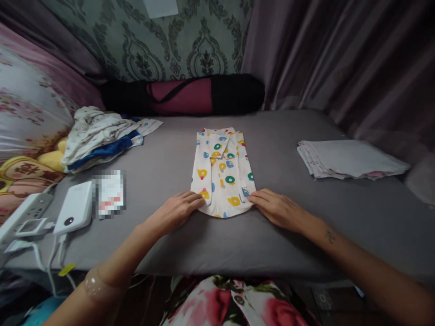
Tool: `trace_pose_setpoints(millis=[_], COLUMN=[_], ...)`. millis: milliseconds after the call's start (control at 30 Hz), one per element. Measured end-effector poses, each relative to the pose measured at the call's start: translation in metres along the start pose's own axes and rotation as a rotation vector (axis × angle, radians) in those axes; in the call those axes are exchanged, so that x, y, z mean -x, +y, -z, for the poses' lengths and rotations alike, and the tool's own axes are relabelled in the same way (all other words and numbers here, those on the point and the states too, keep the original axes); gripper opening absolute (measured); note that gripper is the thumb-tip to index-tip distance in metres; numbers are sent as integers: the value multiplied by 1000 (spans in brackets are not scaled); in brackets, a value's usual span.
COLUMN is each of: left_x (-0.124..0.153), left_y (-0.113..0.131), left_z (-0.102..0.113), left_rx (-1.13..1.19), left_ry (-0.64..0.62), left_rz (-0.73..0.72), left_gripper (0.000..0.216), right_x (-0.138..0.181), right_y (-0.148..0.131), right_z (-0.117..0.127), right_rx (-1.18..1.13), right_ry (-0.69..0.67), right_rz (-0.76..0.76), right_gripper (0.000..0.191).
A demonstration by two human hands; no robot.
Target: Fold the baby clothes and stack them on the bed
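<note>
A small white shirt [222, 199] with a colourful print lies flat on the grey bed sheet, its sides and sleeves folded inward to a narrow strip. The collar end points away from me and the curved hem faces me. At the hem's left corner, my left hand [181, 208] pinches the cloth between thumb and fingers. My right hand [273, 206] grips the opposite corner, by the end of the folded sleeve. Both thumbs are partly hidden.
Crumpled clothes [98, 136] lie at the left, above a white power bank [75, 206] and a power strip [23, 217] with cables. Folded cloths [350, 158] are stacked at the right. A black and maroon long bag [183, 96] rests along the wall.
</note>
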State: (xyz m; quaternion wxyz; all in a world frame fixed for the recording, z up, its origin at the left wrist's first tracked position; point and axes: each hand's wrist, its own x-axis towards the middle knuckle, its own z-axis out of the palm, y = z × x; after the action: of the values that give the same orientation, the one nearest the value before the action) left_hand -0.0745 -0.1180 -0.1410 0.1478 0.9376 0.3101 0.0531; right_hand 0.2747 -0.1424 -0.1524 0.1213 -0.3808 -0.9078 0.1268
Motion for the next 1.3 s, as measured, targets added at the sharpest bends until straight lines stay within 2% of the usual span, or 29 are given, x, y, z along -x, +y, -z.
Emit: trace_pose_setpoints(millis=[200, 333, 467, 567, 667, 767, 900, 1133, 1200, 1300], left_x=[7, 5, -4, -15, -27, -36, -40, -38, -35, -32], left_y=[-28, -34, -31, -31, -33, -33, -31, -37, -40, -37], left_z=[-12, -16, -14, -16, -21, -25, -28, -36, -37, -32], left_rx=[82, 165, 251, 423, 549, 486, 360, 174, 77, -82], left_ry=[111, 165, 292, 358, 422, 473, 522, 488, 509, 574], left_rz=[13, 77, 318, 495, 642, 754, 752, 679, 648, 560], left_gripper=[42, 34, 30, 34, 34, 31, 31, 33, 32, 30], right_x=[-2, -8, -19, -30, -41, -47, -49, -50, -49, -47], right_y=[13, 18, 21, 23, 25, 26, 22, 14, 15, 15], right_z=[-7, -11, -10, -10, -14, -19, -22, -21, -18, -10], right_rx=[-163, -189, -287, -331, -229, -129, -22, 138, 138, 171], right_ry=[116, 120, 165, 205, 235, 292, 272, 153, 122, 186], right_rz=[16, -30, -168, -307, -480, -604, -679, -715, -704, -601], right_gripper=[48, 43, 30, 29, 30, 28, 36, 36, 35, 36])
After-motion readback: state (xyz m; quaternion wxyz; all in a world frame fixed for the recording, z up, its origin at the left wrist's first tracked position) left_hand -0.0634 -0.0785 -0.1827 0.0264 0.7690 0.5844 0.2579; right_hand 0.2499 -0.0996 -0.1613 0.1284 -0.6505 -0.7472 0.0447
